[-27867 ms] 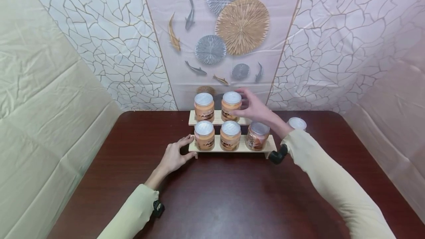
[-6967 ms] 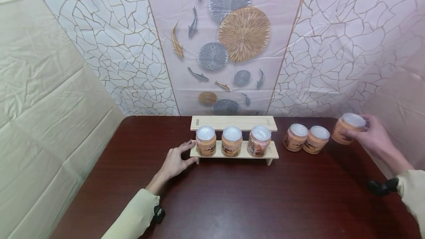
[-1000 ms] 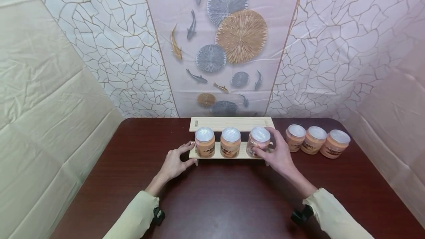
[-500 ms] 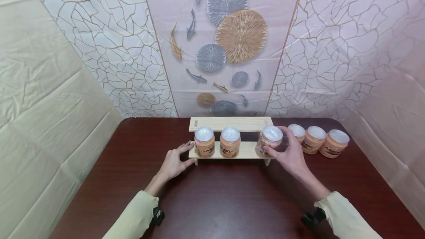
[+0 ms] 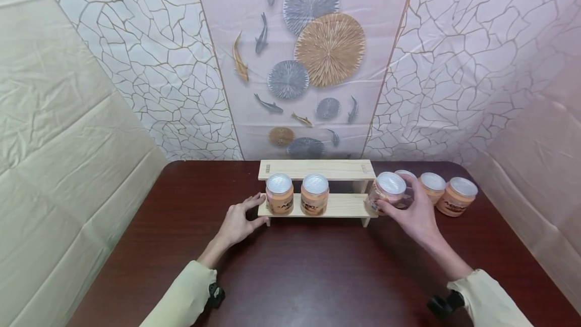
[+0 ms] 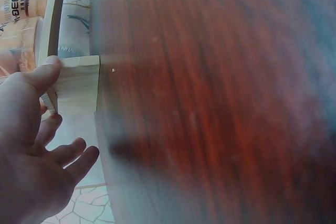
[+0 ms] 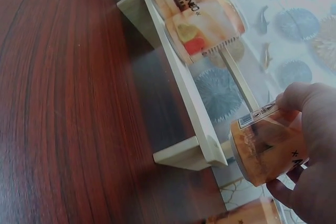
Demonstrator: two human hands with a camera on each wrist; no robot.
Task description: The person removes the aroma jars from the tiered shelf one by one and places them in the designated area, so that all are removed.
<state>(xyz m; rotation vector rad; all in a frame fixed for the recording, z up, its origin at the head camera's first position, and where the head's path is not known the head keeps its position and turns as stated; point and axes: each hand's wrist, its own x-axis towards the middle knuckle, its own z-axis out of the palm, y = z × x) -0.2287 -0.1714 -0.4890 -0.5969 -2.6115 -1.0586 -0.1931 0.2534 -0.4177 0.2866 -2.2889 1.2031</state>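
Note:
My right hand (image 5: 415, 213) grips an orange jar (image 5: 386, 193) with a silver lid, thumb on its near side and fingers round the far side. The jar is held tilted at the right end of the lower step of a pale wooden two-step rack (image 5: 340, 205); in the right wrist view its base is just off the board's end. At the rack's left end, my left hand (image 5: 239, 220) pinches the lower board between thumb and fingers. Two more jars stand on that step, a left one (image 5: 279, 196) and a middle one (image 5: 314, 196). The upper step (image 5: 315, 169) bears nothing.
Right of the rack, three similar jars stand in a row on the dark red-brown table (image 5: 290, 276): one (image 5: 405, 172) mostly hidden behind my right hand, a middle jar (image 5: 432, 185) and an outer jar (image 5: 457, 197). Patterned cloth walls (image 5: 476, 64) enclose the back and sides.
Earlier, two jars stood on the upper step; it is now bare, and three jars stand at right. Over the last second my right hand lifted the lower step's right jar and carried it right.

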